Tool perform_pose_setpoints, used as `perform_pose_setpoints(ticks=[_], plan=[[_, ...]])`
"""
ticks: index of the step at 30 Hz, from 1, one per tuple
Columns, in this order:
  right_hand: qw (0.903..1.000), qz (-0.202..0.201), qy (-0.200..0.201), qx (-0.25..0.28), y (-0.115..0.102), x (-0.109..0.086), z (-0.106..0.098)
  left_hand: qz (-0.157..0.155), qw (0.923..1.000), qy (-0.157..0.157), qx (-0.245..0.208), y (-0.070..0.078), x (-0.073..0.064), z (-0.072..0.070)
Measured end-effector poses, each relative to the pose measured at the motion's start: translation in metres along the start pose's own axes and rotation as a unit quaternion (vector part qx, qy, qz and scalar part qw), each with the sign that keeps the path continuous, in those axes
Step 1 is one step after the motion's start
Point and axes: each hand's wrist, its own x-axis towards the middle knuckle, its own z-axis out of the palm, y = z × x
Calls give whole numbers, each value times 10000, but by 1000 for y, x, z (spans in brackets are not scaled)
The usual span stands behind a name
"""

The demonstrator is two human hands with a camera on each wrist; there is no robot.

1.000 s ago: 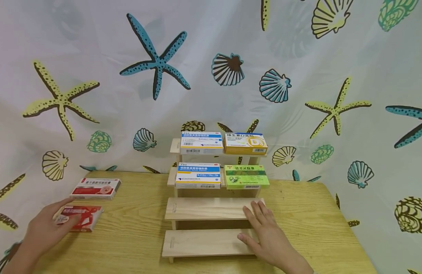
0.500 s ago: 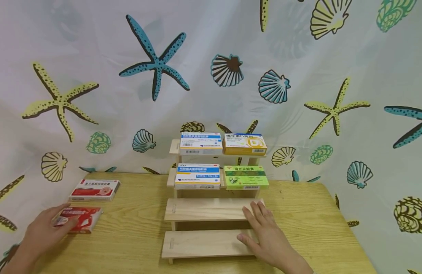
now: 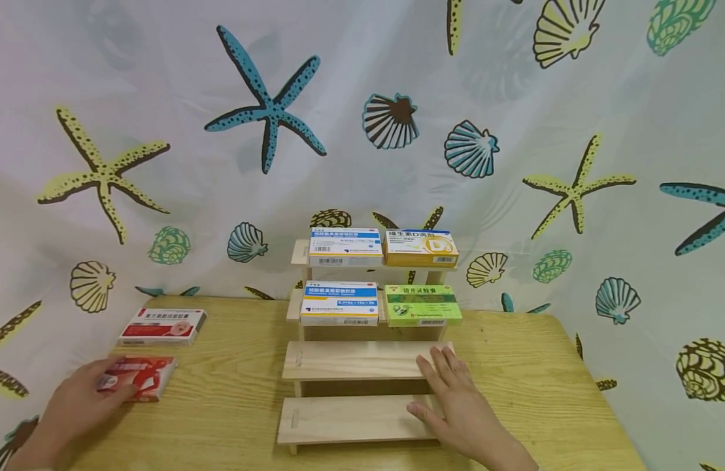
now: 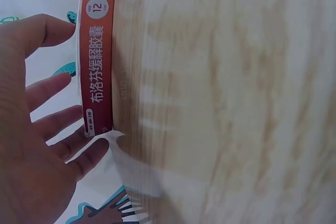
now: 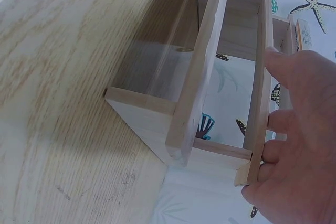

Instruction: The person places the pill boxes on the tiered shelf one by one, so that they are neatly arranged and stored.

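Note:
At the left of the table, my left hand (image 3: 80, 402) reaches over a red medicine box (image 3: 149, 376), fingers and thumb spread. The left wrist view shows that box's long red side (image 4: 98, 72), marked 12, with the fingertips right at its white face and the thumb apart from the other fingers. My right hand (image 3: 462, 412) rests with extended fingers on the right end of a stepped wooden display stand (image 3: 362, 361). Seen from the right wrist, the fingers (image 5: 281, 121) lie along a board of the stand, its open underside facing the camera.
Beyond the red box lies a white-and-red medicine box (image 3: 163, 327). On the stand's upper two steps are two blue-and-white boxes (image 3: 338, 304), an orange-and-white vitamin D box (image 3: 418, 248) and a green box (image 3: 423, 306). A patterned curtain (image 3: 338, 190) hangs behind the table.
My left hand has shifted slightly nearer to me, its fingertips and thumb now lower over the red box. My right hand and all the boxes have stayed in place.

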Motion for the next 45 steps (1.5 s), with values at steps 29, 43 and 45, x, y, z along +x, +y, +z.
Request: perform_pose_setpoints(ticks=[29,43,45], plan=[[9994,110,-15,320,-11,-41,20,-425,9873,-1474,406,0,5,-12],[9987,-80,-143,478,4,-56,55,-66,9886,-1467,328,1,-2,-17],[9992,-84,-116,384,3,-56,56,-122,9884,-1482,302,3,-2,-18]])
